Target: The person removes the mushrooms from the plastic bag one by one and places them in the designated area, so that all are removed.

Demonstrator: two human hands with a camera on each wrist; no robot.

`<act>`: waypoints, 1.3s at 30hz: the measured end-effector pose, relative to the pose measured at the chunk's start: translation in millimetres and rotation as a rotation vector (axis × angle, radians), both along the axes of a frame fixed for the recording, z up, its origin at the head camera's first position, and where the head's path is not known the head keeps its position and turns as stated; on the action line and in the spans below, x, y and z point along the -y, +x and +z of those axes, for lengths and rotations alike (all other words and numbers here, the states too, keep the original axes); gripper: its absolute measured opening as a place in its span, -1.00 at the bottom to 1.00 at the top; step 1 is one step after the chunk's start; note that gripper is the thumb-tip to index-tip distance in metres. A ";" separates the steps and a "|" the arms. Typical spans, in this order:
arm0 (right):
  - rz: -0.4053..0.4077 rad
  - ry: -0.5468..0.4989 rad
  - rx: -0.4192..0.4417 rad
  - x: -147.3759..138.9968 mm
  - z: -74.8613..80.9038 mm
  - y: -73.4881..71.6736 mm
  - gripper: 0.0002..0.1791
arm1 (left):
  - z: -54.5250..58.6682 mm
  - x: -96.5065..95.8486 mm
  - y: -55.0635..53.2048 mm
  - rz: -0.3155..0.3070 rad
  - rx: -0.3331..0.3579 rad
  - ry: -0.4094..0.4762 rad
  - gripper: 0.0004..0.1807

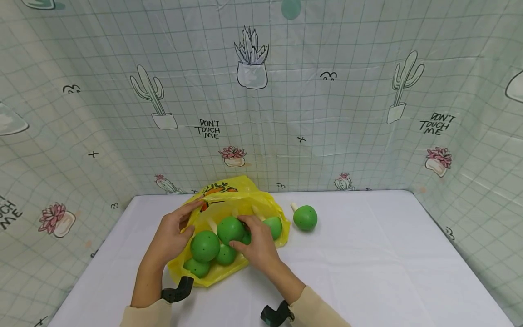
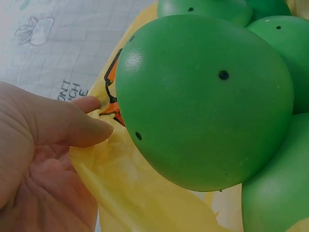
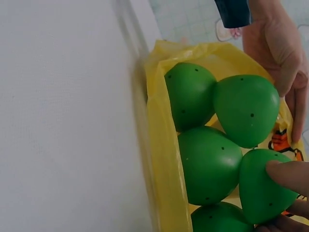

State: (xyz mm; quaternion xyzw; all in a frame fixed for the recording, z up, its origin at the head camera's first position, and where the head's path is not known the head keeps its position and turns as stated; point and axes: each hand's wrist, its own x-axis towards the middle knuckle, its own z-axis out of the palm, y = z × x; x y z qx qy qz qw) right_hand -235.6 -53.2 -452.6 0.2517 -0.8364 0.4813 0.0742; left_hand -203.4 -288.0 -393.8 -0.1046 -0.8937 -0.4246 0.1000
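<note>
A yellow plastic bag (image 1: 218, 274) lies with its mouth facing me, full of several green balls with black dots; pale sticks show behind some of them. At the bag's left edge, my left hand (image 1: 173, 234) pinches the plastic between thumb and finger, close beside a large green ball (image 2: 203, 101). My right hand (image 1: 259, 243) reaches into the mouth and grips one green ball (image 3: 263, 186), with the thumb on its near side and fingers on the far side. Other green balls (image 3: 210, 164) crowd against it.
One more green ball (image 1: 305, 218) with a pale stick lies right of the bag on the white tabletop (image 1: 367, 259). Behind and at both sides hangs a grid-patterned cloth (image 1: 286, 104) with cactus drawings.
</note>
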 end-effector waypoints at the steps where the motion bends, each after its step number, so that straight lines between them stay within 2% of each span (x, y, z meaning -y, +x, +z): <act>1: -0.003 -0.005 0.002 0.5 0.0 0.0 -0.33 | 0.4 0.1 -0.2 0.001 0.002 -0.002 -0.29; 18: -0.031 -0.058 -0.027 0.7 -3.1 2.0 -0.39 | 1.7 -3.6 -0.7 -0.013 -0.005 -0.004 -0.30; 28: -0.034 -0.064 -0.037 -1.1 0.9 3.8 -0.39 | 2.0 -3.3 2.5 -0.012 -0.008 0.002 -0.29; 39: -0.034 -0.134 -0.014 -5.7 8.7 6.7 -0.39 | 1.3 -3.8 2.1 -0.019 -0.014 0.007 -0.29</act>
